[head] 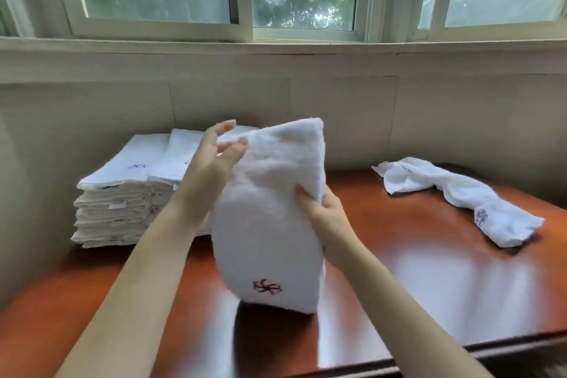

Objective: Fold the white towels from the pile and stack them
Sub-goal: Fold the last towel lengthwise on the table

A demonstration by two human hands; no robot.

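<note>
Right hand [322, 209] gripping edge of folded towel [270, 224], left hand [214, 159] fingers loosely spread at its upper corner

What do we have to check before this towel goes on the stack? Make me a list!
1. Right hand has a grip on the folded towel: ok.
2. Left hand holds it too: not ok, its fingers are open beside the top edge.
3. Fold is even: cannot tell, the towel is blurred.
4. Stack looks level on top: ok.
5. All towels folded: not ok, one crumpled towel lies on the table.
</note>
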